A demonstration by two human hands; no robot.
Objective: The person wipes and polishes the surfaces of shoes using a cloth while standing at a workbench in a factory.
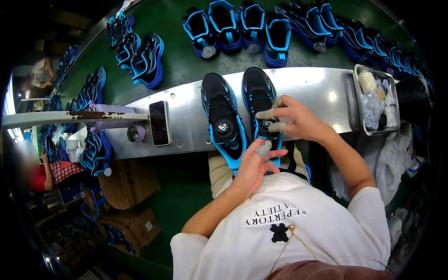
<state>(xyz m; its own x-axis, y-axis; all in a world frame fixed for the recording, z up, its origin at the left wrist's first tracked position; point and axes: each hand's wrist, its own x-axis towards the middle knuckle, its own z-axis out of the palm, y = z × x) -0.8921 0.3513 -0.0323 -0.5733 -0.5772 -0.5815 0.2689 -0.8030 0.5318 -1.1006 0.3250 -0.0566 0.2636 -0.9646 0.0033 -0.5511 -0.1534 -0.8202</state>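
Two black sneakers with bright blue trim lie side by side on the metal bench edge before me, toes pointing away: a left sneaker (219,105) and a right sneaker (255,84). Each has a round dial on its tongue. My right hand (298,120) reaches over the right sneaker, its beige-covered fingertips closed around the dial area. At the same shoe's heel, my left hand (255,170) grips from below, some fingers extended. A rounded grey textured piece (264,149) shows at its fingers; I cannot tell whether it is a tag or a finger cover.
A phone (159,123) lies on the metal bench (186,100), near a purple lidded bottle (112,116) and a painted metal bar (70,117). A tray (396,109) of small bagged parts stands right. More sneakers (226,25) line the green surface (182,72). Co-workers (44,70) are at left.
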